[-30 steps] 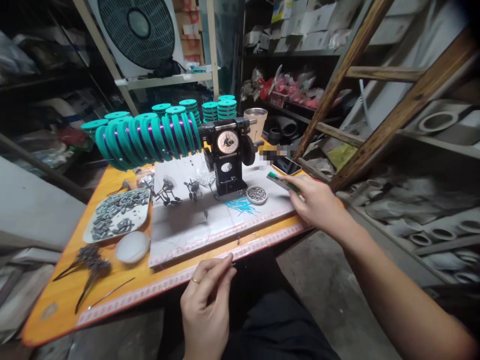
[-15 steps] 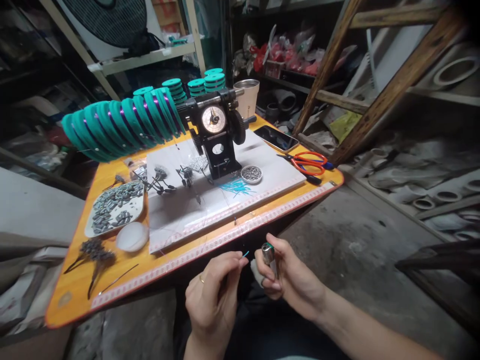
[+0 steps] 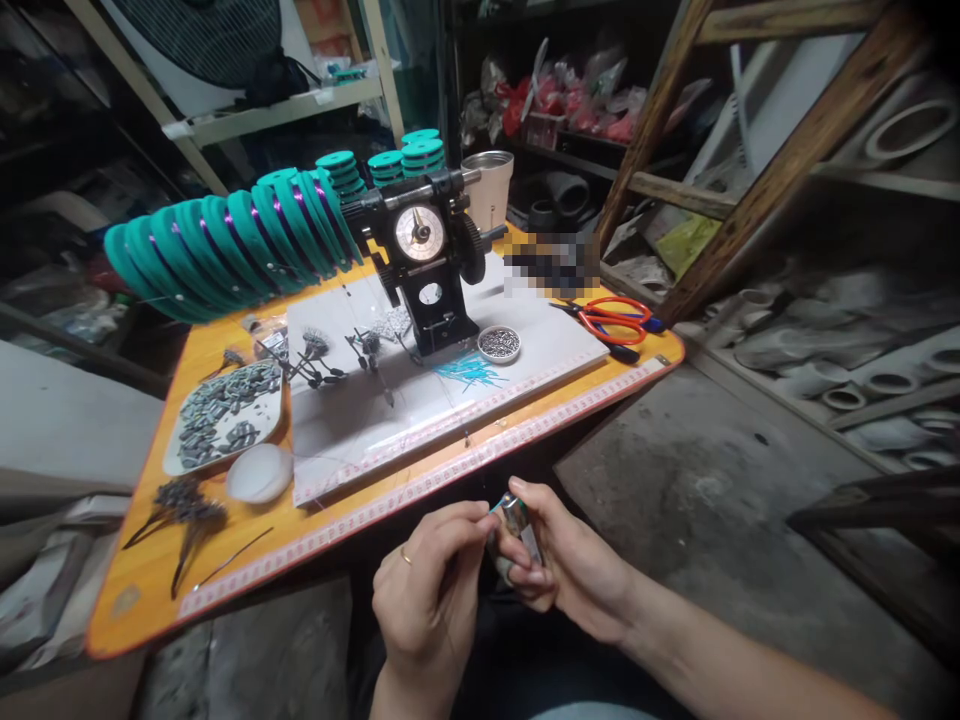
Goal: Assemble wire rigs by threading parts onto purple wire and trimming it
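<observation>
My left hand is closed in a pinch on a short, thin turquoise tube whose tip sticks out past the fingertips. A fine line seems to hang below that hand. In my right hand is a metal-topped lighter, gripped with the thumb at its top end. The lighter's top lies right by the tube's tip; whether a flame burns there I cannot tell. Both hands are in front of the table edge, over my lap. More turquoise tubes lie loose on the white board, beside a round dish of small metal bits.
A black winding machine with a dial stands on the board, carrying a row of teal spools. Orange-handled scissors lie at right. At left are a tray of grey weights, a white bowl and dark bundles.
My right hand has moved left, bringing the lighter up to the turquoise tube's tip. The left hand keeps its pinch nearly in place. The view has shifted slightly.
</observation>
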Demonstrator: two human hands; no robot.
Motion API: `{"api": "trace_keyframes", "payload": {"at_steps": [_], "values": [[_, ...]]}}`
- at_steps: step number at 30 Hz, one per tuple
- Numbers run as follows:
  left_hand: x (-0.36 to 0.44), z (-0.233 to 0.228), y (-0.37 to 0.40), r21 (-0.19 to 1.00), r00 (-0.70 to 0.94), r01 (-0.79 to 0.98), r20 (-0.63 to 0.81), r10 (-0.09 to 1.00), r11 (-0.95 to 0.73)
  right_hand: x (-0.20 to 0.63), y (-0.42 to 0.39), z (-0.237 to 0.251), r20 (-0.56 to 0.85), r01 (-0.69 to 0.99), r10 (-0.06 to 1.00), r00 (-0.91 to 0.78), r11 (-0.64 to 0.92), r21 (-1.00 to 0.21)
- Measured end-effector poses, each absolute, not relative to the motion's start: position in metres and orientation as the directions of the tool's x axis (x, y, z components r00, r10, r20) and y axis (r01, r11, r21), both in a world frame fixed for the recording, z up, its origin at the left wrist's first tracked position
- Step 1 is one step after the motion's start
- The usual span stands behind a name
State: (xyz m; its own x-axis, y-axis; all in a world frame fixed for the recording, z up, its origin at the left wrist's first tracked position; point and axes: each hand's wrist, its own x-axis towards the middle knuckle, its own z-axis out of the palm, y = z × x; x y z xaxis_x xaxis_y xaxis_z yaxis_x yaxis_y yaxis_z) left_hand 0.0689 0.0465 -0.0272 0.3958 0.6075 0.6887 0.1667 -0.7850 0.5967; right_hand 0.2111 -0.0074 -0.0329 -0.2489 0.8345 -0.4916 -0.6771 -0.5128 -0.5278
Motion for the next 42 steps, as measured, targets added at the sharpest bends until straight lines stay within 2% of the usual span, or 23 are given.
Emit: {"api": "trace_keyframes", "payload": {"at_steps": [5,7,8,9,10,11,12,13,15,19,23,24,25,26,29,31,34,39,42], "values": [[0.068,-0.028,0.047,0.592,0.389,0.173,0.694,0.606,-0.787,0.217,-0.011,-0.025,-0.486,-0.655,0.845,-0.223,-0.499,-0.568],[0.069,-0.029,0.046,0.622,0.368,0.166,0.681,0.633,-0.766,0.23,-0.01,-0.015,-0.429,-0.579,0.896,-0.112,-0.41,-0.705],[0.069,-0.03,0.046,0.649,0.35,0.152,0.67,0.654,-0.746,0.24,-0.006,-0.01,-0.36,-0.472,0.933,-0.003,-0.319,-0.822],[0.07,-0.031,0.045,0.683,0.325,0.13,0.655,0.682,-0.719,0.252,-0.001,-0.005,-0.245,-0.277,0.96,0.136,-0.201,-0.94],[0.071,-0.032,0.044,0.722,0.298,0.103,0.634,0.713,-0.684,0.266,0.006,0.0,-0.074,-0.014,0.962,0.263,-0.073,-0.997],[0.072,-0.032,0.043,0.761,0.272,0.074,0.606,0.747,-0.644,0.28,0.016,0.004,0.131,0.346,0.928,0.349,0.002,-0.938],[0.074,-0.032,0.042,0.796,0.244,0.046,0.577,0.78,-0.603,0.294,0.028,0.007,0.328,0.689,0.874,0.358,-0.01,-0.725],[0.075,-0.031,0.041,0.828,0.217,0.023,0.543,0.811,-0.56,0.308,0.041,0.009,0.4,0.775,0.84,0.366,-0.037,-0.631],[0.077,-0.028,0.04,0.875,0.17,-0.019,0.479,0.861,-0.483,0.33,0.067,0.01,0.445,0.843,0.822,0.355,-0.075,-0.533],[0.078,-0.021,0.04,0.93,0.114,-0.083,0.366,0.924,-0.358,0.337,0.099,0.009,0.479,0.894,0.832,0.281,-0.045,-0.446],[0.076,-0.019,0.043,0.96,0.084,-0.16,0.244,0.966,-0.229,0.296,0.079,0.012,0.55,0.887,0.811,0.201,0.088,-0.454],[0.076,-0.019,0.044,0.962,0.083,-0.187,0.215,0.973,-0.197,0.282,0.068,0.013,0.554,0.859,0.818,0.154,0.167,-0.485],[0.076,-0.02,0.045,0.962,0.086,-0.219,0.186,0.979,-0.163,0.268,0.057,0.014,0.53,0.728,0.843,0.094,0.305,-0.614],[0.076,-0.02,0.045,0.959,0.095,-0.252,0.156,0.983,-0.128,0.255,0.047,0.014,0.477,0.585,0.878,0.037,0.368,-0.723],[0.076,-0.022,0.047,0.944,0.119,-0.321,0.114,0.986,-0.07,0.227,0.029,0.011,0.386,0.305,0.922,-0.029,0.376,-0.875],[0.075,-0.023,0.047,0.949,0.122,-0.302,0.136,0.983,-0.093,0.22,0.026,0.008,0.377,0.258,0.926,0.025,0.359,-0.897],[0.07,-0.022,0.048,0.963,0.122,-0.179,0.224,0.967,-0.201,0.221,0.027,0.006,0.448,0.372,0.893,0.049,0.4,-0.838],[0.062,-0.016,0.051,0.956,0.174,0.055,0.275,0.946,-0.288,0.225,0.026,0.005,0.534,0.627,0.839,-0.105,0.473,-0.619],[0.06,-0.014,0.055,0.923,0.224,0.082,0.35,0.91,-0.375,0.225,0.025,0.005,0.547,0.676,0.82,-0.168,0.5,-0.542]]}}
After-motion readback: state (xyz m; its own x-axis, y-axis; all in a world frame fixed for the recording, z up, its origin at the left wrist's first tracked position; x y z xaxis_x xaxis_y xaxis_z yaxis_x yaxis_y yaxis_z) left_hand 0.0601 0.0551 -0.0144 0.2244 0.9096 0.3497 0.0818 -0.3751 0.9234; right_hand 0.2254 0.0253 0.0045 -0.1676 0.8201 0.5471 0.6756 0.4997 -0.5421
